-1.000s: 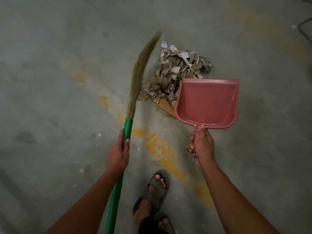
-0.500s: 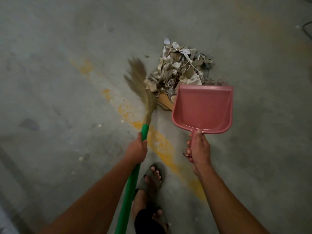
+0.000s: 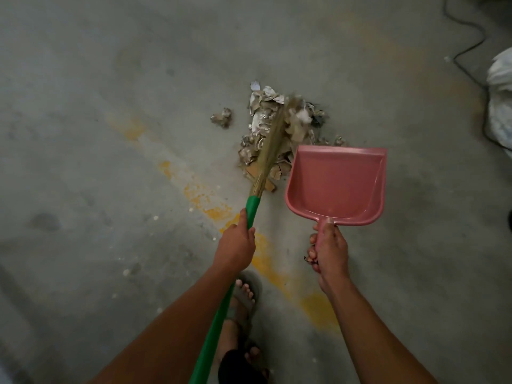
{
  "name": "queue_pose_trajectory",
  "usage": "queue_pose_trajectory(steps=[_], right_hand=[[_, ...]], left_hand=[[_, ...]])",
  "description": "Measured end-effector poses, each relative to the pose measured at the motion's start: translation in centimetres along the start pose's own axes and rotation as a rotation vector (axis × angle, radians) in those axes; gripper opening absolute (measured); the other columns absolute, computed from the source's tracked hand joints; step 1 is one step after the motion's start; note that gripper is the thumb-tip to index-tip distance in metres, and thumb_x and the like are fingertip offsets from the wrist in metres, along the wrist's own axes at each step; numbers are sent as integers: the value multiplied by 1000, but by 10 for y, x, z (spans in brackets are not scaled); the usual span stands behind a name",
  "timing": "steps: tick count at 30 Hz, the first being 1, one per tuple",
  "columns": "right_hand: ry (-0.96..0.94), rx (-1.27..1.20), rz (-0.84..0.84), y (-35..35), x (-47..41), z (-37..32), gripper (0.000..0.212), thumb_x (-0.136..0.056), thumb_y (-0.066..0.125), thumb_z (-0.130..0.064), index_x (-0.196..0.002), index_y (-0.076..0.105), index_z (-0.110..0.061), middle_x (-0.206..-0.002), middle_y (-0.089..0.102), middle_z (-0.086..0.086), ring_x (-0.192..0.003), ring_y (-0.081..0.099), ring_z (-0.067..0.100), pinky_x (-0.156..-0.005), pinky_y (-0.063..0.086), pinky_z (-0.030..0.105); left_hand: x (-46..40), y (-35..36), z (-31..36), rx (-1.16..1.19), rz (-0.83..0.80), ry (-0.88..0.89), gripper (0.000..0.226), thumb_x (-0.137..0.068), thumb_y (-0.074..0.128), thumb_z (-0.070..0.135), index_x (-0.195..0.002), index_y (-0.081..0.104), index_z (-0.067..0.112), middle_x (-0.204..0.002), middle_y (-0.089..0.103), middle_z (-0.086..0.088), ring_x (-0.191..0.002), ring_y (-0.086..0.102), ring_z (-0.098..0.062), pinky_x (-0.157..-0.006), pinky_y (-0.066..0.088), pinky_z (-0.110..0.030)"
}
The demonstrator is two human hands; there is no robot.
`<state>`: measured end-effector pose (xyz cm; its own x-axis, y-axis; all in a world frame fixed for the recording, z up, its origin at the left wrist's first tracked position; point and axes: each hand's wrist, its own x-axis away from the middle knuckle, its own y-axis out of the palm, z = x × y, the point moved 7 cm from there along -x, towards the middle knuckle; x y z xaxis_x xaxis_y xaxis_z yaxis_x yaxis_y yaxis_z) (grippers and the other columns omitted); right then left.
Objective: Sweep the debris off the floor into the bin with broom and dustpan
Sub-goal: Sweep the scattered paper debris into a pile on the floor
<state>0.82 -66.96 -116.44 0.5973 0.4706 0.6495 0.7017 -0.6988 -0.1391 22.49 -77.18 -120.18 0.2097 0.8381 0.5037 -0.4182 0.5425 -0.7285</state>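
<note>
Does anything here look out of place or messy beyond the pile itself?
Yes: one crumpled scrap lies apart, left of the debris pile, where the broom hasn't gathered it. The dustpan holds nothing yet. White specks dot the floor.
</note>
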Motion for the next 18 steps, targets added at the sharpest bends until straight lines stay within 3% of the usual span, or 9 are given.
queue_pose_trajectory(steps=[6,10,15,18], right_hand=[[-1,11,-5,-18,14,2,47,-108,45,-58,-105,63,-14,-75,58,1,-45,46,11,-37,31,22],[-3,8,3,-30,18,4,46,-108,45,-58,-102,63,-16,-74,59,1,-44,46,12,-38,31,22],[-16,4,21,-45,20,17,42,-110,46,-55,-96,60,-17,-73,56,3,-41,43,11,-37,29,20],[0,29,17,-48,19,29,42,-110,45,-54,-96,60,-17,-71,55,2,-41,42,12,-36,29,19]], left_hand=[[17,-9,-5,-38,75,11,67,-111,43,39,-169,15,21,-107,65,-15,-93,62,-32,-78,50,-44],[33,-17,-16,79,147,-27,66,-110,44,38,-168,18,21,-97,65,-12,-85,64,-30,-73,53,-43],[46,-27,-34,177,287,-102,63,-111,44,36,-168,21,20,-95,63,-6,-88,66,-33,-77,52,-42],[28,-33,-58,201,297,-212,63,-111,43,38,-168,21,20,-109,69,-20,-99,67,-42,-87,55,-48]])
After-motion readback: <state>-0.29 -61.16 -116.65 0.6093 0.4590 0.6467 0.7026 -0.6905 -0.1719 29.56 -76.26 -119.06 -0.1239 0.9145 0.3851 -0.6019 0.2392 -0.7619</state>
